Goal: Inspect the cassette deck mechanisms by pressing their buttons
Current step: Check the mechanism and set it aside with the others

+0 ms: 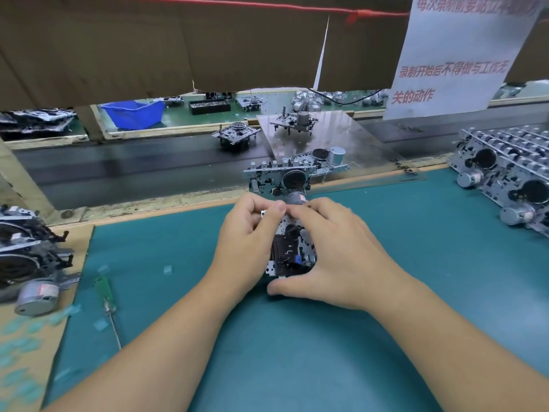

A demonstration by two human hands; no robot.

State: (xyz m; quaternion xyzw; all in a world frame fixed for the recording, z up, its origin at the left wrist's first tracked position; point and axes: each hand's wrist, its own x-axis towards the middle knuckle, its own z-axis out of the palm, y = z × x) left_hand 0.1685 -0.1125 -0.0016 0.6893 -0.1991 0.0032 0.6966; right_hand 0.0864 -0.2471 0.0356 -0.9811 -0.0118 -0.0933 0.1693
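Observation:
A small metal cassette deck mechanism is held upright over the teal mat between both hands. My left hand grips its left side, thumb lying across the top edge. My right hand wraps round the right side, thumb under the bottom edge and fingers over the top by the small motor. Much of the mechanism is hidden by my fingers. Just behind it a second mechanism with a black flywheel and a silver motor lies at the mat's far edge.
A stack of mechanisms sits at the right, another pile at the left on cardboard. A green-handled screwdriver lies on the mat's left. Beyond runs a dark conveyor belt carrying one mechanism; a blue bin stands behind.

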